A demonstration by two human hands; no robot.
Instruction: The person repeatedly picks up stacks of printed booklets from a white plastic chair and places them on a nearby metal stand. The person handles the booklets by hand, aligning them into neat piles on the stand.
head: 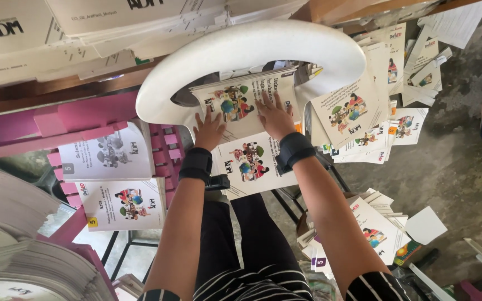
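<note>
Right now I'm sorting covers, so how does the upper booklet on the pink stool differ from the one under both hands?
The booklet on the pink stool has a grey cover picture; the booklet under both hands has a coloured one. The first lies untouched, the second is pressed by the left hand and right hand. Both are white.

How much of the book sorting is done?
Some looks done: two booklets lie flat on the pink chair, and a tall stack sits lower left. In hand: the left hand and right hand press flat on a booklet on the white chair. Left, probably: loose booklets scattered on the floor at right.
</note>
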